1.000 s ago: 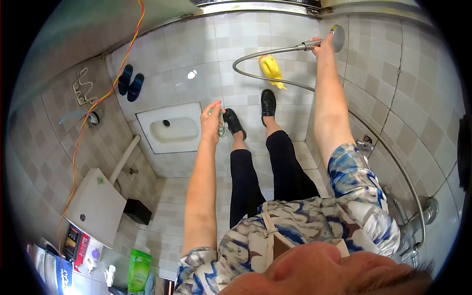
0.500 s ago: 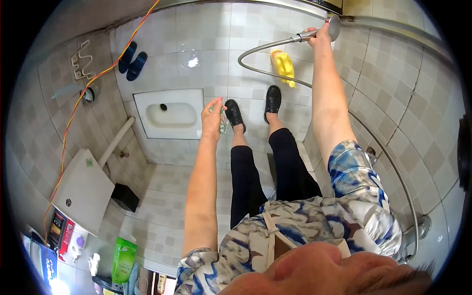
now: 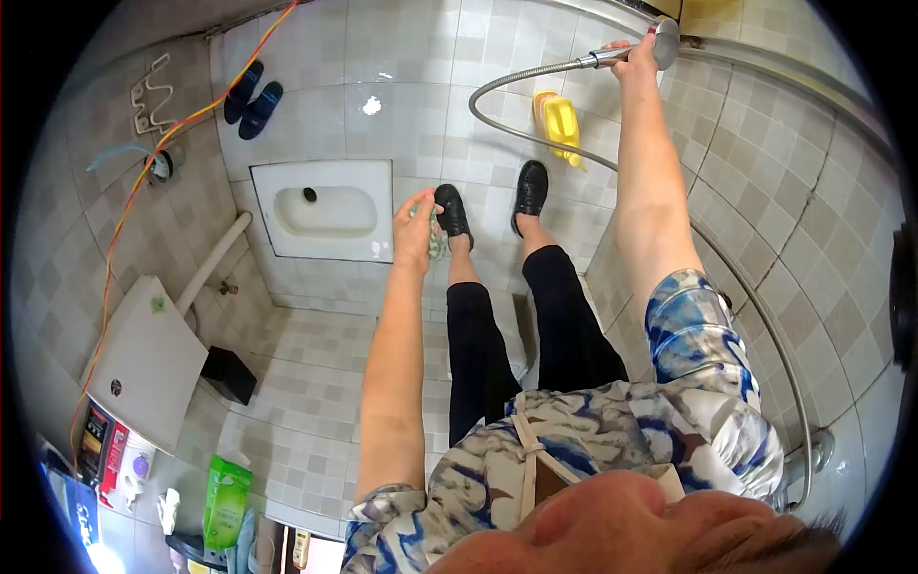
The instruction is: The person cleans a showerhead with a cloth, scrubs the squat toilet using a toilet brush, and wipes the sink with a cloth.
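Note:
My right hand (image 3: 635, 61) is wrapped around the chrome handle of a shower head (image 3: 666, 44), up by the far wall on the right. From it a metal shower hose (image 3: 516, 75) loops left and runs back behind my right arm. My left hand (image 3: 412, 232) is closed around a pale green patterned cloth (image 3: 438, 243), partly hidden behind the fingers. This hand hangs in the air between the white squat toilet (image 3: 325, 251) and my black shoe (image 3: 453, 212). A yellow bottle (image 3: 562, 122) lies on the floor near the hose loop.
Blue slippers (image 3: 258, 111) lie on the tiles at upper left. A red-yellow wire (image 3: 124, 239) crosses the left side. The white cistern (image 3: 153, 354), a black bin (image 3: 228, 375) and a green packet (image 3: 227, 502) are at lower left. My other shoe (image 3: 532, 189) stands on the floor.
My right hand and the shower head have moved slightly right and up. The room has shifted a little in view. My left hand keeps its hold on the cloth.

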A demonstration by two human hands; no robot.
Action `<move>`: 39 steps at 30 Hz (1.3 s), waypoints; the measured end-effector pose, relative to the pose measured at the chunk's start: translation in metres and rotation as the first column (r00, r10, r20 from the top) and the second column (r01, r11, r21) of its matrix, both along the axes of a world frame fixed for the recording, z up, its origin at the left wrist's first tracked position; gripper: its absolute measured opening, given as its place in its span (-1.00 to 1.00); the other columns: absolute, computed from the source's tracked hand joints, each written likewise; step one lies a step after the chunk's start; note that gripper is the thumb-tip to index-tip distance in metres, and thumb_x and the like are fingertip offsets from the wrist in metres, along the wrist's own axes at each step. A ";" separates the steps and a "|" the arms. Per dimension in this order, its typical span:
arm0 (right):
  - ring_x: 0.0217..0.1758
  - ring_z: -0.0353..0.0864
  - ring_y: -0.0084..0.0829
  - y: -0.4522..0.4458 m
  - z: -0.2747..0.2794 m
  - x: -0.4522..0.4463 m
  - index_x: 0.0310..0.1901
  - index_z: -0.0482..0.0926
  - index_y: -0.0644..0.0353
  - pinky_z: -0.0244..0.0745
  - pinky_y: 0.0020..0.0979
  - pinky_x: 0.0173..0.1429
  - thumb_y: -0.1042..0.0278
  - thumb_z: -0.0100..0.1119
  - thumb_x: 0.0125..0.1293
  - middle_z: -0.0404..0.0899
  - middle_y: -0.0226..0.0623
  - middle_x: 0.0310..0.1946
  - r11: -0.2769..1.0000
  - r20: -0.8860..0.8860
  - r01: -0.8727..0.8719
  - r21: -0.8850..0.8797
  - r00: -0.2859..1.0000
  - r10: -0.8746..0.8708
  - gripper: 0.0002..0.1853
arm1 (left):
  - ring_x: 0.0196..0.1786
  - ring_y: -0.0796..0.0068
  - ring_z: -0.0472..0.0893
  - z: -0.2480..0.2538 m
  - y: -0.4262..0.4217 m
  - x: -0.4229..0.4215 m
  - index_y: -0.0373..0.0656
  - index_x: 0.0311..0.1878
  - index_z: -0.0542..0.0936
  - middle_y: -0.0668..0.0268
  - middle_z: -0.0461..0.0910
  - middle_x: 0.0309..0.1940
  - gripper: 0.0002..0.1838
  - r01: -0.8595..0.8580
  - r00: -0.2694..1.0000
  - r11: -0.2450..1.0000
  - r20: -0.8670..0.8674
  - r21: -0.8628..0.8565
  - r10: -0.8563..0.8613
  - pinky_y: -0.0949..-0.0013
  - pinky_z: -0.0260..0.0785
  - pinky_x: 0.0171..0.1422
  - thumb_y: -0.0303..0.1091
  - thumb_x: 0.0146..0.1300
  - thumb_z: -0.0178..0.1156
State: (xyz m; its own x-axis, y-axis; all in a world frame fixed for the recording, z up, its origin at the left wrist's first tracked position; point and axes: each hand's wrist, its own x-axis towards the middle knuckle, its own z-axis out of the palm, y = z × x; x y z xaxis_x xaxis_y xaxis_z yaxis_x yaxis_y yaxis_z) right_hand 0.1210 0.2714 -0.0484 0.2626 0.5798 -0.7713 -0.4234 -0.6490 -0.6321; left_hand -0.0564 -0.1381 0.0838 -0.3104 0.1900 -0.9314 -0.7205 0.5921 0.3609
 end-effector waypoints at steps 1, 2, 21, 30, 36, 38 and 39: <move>-0.45 0.43 -0.13 0.000 -0.001 -0.002 0.16 0.03 0.24 0.47 0.00 -0.42 -0.09 -0.15 0.38 0.35 0.01 -0.31 1.000 0.004 -0.003 -0.003 1.000 0.003 -0.42 | -0.61 0.67 0.30 0.002 0.000 0.001 -0.14 0.00 0.52 0.39 0.49 -0.43 -0.70 -0.007 1.000 1.000 0.003 0.001 0.007 0.60 0.15 -0.59 -0.25 0.25 0.16; -0.44 0.43 -0.13 0.001 -0.001 -0.006 0.15 0.03 0.24 0.47 0.00 -0.42 -0.09 -0.15 0.38 0.34 0.00 -0.32 1.000 -0.020 0.007 -0.012 1.000 -0.008 -0.42 | -0.61 0.67 0.30 0.003 -0.001 0.001 -0.14 0.00 0.52 0.39 0.50 -0.44 -0.70 -0.012 1.000 1.000 0.005 0.003 0.012 0.60 0.15 -0.59 -0.25 0.24 0.16; -0.59 0.40 -0.23 -0.062 0.002 -0.110 0.05 0.06 0.28 0.46 -0.02 -0.48 -0.10 -0.09 0.35 0.34 -0.10 -0.46 0.988 -0.191 -0.155 -0.011 0.970 0.150 -0.42 | -0.59 0.72 0.32 -0.002 -0.022 0.000 -0.11 -0.08 0.56 0.41 0.52 -0.47 -0.76 -0.070 0.997 0.996 -0.017 0.057 0.071 0.61 0.19 -0.52 -0.26 0.22 0.18; -0.55 0.39 -0.26 -0.111 0.013 -0.132 0.05 0.06 0.26 0.44 -0.05 -0.44 -0.10 -0.08 0.34 0.31 -0.15 -0.43 0.980 -0.281 -0.200 0.019 0.939 0.197 -0.43 | -0.57 0.70 0.32 -0.002 -0.029 -0.005 -0.13 -0.02 0.55 0.40 0.51 -0.43 -0.72 -0.077 0.997 0.994 -0.012 0.075 0.078 0.61 0.19 -0.52 -0.25 0.24 0.15; -0.51 0.39 -0.26 -0.112 0.018 -0.111 0.00 0.07 0.26 0.47 -0.05 -0.44 -0.14 -0.13 0.35 0.29 -0.14 -0.39 0.996 -0.205 -0.039 0.079 0.977 0.055 -0.45 | -0.57 0.70 0.32 0.000 -0.038 0.001 -0.13 -0.03 0.55 0.39 0.50 -0.43 -0.73 -0.056 0.998 0.998 -0.039 0.035 0.058 0.61 0.20 -0.52 -0.26 0.25 0.15; -0.51 0.38 -0.26 -0.109 0.011 -0.097 -0.01 0.08 0.27 0.47 -0.05 -0.44 -0.14 -0.14 0.35 0.29 -0.14 -0.39 0.998 -0.226 -0.013 0.064 0.974 0.027 -0.44 | -0.58 0.70 0.32 -0.005 -0.042 0.003 -0.12 -0.03 0.55 0.39 0.51 -0.43 -0.73 -0.059 0.997 0.996 -0.043 0.066 0.062 0.61 0.20 -0.53 -0.25 0.25 0.16; -0.51 0.38 -0.26 -0.109 0.012 -0.095 -0.03 0.08 0.29 0.48 -0.04 -0.43 -0.14 -0.14 0.35 0.29 -0.15 -0.39 0.999 -0.247 0.016 0.047 0.969 -0.004 -0.44 | -0.58 0.70 0.32 -0.006 -0.043 0.004 -0.12 -0.03 0.55 0.39 0.51 -0.43 -0.73 -0.060 0.997 0.996 -0.043 0.067 0.063 0.61 0.20 -0.53 -0.25 0.25 0.16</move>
